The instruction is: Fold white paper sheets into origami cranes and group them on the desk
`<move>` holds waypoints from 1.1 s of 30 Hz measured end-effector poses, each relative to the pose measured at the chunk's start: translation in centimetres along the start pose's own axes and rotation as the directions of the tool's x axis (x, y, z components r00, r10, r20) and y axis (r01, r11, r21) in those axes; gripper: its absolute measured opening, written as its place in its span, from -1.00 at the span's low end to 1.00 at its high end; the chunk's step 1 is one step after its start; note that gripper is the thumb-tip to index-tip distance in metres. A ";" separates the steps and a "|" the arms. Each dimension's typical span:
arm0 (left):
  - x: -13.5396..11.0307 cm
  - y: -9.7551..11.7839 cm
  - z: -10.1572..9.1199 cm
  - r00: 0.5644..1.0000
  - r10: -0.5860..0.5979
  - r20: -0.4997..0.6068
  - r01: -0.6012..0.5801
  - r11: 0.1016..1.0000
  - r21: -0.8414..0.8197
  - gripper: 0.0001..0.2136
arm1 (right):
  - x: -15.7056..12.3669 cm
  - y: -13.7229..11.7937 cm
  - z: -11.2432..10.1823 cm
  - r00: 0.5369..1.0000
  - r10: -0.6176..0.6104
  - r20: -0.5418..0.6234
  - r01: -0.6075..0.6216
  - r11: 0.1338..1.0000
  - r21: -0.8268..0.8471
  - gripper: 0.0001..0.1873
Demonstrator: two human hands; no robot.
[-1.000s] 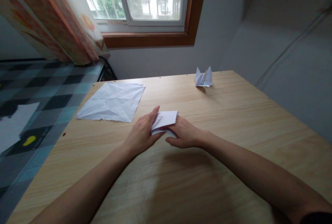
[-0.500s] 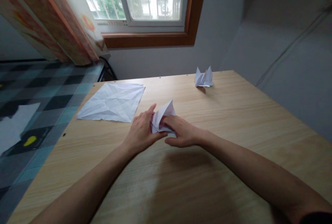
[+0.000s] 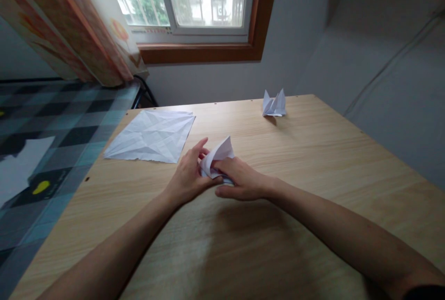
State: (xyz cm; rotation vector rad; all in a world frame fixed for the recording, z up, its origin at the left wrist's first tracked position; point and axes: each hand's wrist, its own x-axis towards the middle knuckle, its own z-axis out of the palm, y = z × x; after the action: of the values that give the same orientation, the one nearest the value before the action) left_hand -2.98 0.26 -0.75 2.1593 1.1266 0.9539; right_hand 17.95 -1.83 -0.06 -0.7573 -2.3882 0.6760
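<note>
A folded white paper piece (image 3: 219, 152), with one pointed flap standing up, is between my two hands above the middle of the wooden table (image 3: 313, 170). My left hand (image 3: 189, 170) grips its left side, thumb along the near edge and fingers behind. From the right, my right hand (image 3: 239, 178) has its fingers tucked inside the fold, with the thumb lower and nearer to me. The fingertips inside the paper are hidden.
A creased flat paper sheet (image 3: 153, 137) lies at the table's back left. Near the back right edge stands another folded paper shape (image 3: 274, 103) with upright points. Left of the table, a checked cloth surface (image 3: 69, 128) carries a loose white paper (image 3: 26, 165).
My right hand has shifted slightly left, pushing in the fold. The raised flap curves more, and my left fingers have loosened a little from the paper's far side.
</note>
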 end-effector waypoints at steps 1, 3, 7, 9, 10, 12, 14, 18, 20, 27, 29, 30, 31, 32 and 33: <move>0.0 0.0 0.0 1.000 -0.003 -0.001 0.003 1.000 -0.007 -0.10 | 0.0 -0.1 -0.1 1.000 -0.001 0.000 0.001 1.000 0.011 -0.67; -0.1 0.0 0.0 1.000 -0.020 -0.005 0.020 1.000 -0.005 -0.14 | -0.2 -0.1 -0.2 1.000 0.020 -0.011 -0.020 0.999 0.030 -0.75; -0.1 0.3 0.1 0.999 -0.050 -0.018 0.051 0.996 0.068 -0.18 | -0.6 0.2 0.1 0.994 0.084 -0.071 -0.078 0.992 0.095 -0.78; -0.1 0.2 0.1 0.998 -0.053 -0.018 0.054 0.994 0.092 -0.20 | -0.7 0.5 0.3 0.992 0.070 -0.108 -0.055 0.990 0.132 -0.80; -0.1 0.2 0.2 0.998 -0.054 -0.019 0.055 0.994 0.098 -0.21 | -0.7 0.6 0.4 0.990 0.058 -0.127 -0.040 0.990 0.138 -0.81; -0.1 0.1 0.2 0.998 -0.058 -0.022 0.060 0.992 0.109 -0.25 | -0.6 0.7 0.4 0.985 0.049 -0.167 -0.028 0.992 0.126 -0.82; -0.1 0.0 0.2 0.997 -0.068 -0.025 0.070 0.990 0.119 -0.27 | -0.6 0.7 0.5 0.977 0.070 -0.202 -0.050 0.994 0.101 -0.77; 0.0 -0.2 0.2 0.997 -0.070 -0.032 0.074 0.989 0.131 -0.30 | -0.7 0.7 0.6 0.965 0.112 -0.236 -0.095 0.992 0.082 -0.64; 0.0 -0.3 0.2 0.998 -0.054 -0.037 0.059 0.989 0.138 -0.33 | -0.7 0.7 0.6 0.969 0.102 -0.225 -0.090 0.994 0.065 -0.67; 0.0 -0.1 0.0 0.998 -0.040 -0.052 0.045 0.994 0.101 -0.41 | -0.7 0.3 0.6 0.969 0.058 -0.238 -0.050 0.998 0.039 -0.79; -0.1 0.2 -0.1 0.998 -0.044 -0.050 0.047 0.997 0.063 -0.41 | -0.8 0.2 0.6 0.950 0.131 -0.283 -0.118 0.991 0.064 -0.74; -0.1 0.3 -0.2 0.998 -0.045 -0.046 0.047 0.998 0.048 -0.41 | -0.8 0.3 0.6 0.940 0.169 -0.296 -0.153 0.985 0.076 -0.70; -0.1 0.5 -0.2 0.998 -0.046 -0.042 0.048 0.998 0.037 -0.41 | -0.9 0.3 0.6 0.933 0.200 -0.299 -0.181 0.979 0.089 -0.65; -0.1 0.6 -0.3 0.998 -0.047 -0.037 0.049 0.998 0.030 -0.40 | -1.0 0.4 0.6 0.931 0.218 -0.294 -0.197 0.975 0.100 -0.60; -0.1 0.8 -0.3 0.998 -0.049 -0.033 0.050 0.998 0.026 -0.39 | -1.0 0.4 0.6 0.932 0.224 -0.285 -0.201 0.974 0.106 -0.58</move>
State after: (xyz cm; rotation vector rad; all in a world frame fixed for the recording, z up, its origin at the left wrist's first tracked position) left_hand -2.90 -0.18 -0.03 2.1337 1.2093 0.9598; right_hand 18.40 -2.39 -1.09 -1.0190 -2.0171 0.6815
